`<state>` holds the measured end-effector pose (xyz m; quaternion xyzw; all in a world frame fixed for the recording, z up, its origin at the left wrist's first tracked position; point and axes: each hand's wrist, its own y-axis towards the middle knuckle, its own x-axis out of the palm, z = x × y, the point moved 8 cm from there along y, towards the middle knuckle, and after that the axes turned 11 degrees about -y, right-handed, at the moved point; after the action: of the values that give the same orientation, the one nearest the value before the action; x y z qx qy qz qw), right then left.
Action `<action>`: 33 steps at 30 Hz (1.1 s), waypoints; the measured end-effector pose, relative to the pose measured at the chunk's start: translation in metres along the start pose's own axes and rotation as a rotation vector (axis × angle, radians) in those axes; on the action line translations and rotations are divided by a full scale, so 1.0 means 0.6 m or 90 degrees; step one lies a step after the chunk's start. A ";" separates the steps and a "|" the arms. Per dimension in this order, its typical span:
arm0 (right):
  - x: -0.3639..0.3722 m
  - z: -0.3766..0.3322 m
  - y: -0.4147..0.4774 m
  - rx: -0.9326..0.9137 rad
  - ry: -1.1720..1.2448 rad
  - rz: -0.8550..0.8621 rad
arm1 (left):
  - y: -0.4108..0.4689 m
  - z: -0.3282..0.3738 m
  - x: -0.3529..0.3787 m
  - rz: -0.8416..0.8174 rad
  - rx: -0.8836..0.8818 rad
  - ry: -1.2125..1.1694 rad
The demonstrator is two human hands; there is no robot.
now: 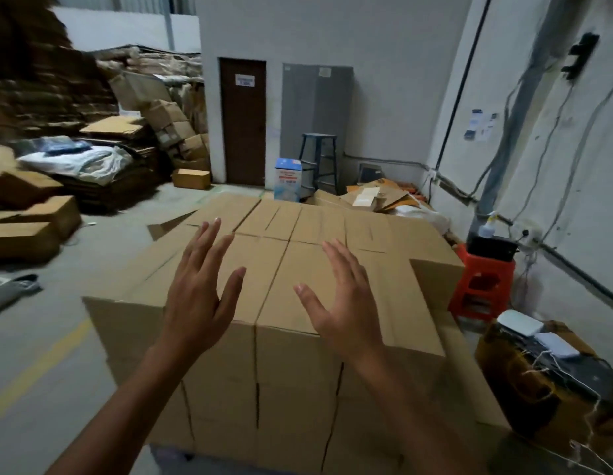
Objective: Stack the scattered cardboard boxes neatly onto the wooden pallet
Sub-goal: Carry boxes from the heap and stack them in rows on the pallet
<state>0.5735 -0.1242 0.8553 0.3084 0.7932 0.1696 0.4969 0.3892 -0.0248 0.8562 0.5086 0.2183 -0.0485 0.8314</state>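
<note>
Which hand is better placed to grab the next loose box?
Left, likely. The left hand and right hand are both open over the stack, but the loose boxes lie on the floor to the left.

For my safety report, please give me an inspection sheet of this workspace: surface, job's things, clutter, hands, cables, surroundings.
Surface: grey concrete floor, yellow line at left.
Job's things: stacked boxes in at least two tiers; pallet hidden beneath; loose boxes on floor at left.
Clutter: flattened cardboard piles, red stool carrying a black device.
Hands: left hand and right hand open, fingers spread over the stack, holding nothing.
Cables: cables hang along right wall.
Surroundings: brown door, blue step stool, white walls.
</note>
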 end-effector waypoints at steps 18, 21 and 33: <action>0.691 -0.492 -0.079 -0.100 0.169 -0.338 | -0.360 -0.541 -0.497 0.022 -0.349 0.215; 0.818 -0.550 -0.061 -0.120 0.174 -0.398 | -0.383 -0.653 -0.548 0.030 -0.400 0.241; 1.276 -0.732 0.072 -0.137 0.116 -0.590 | -0.473 -1.080 -0.702 -0.006 -0.668 0.264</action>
<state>-0.0469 0.4280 0.5539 -0.1469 0.8652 0.0376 0.4779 -0.2792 0.3417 0.5450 0.0249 0.3746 0.1638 0.9122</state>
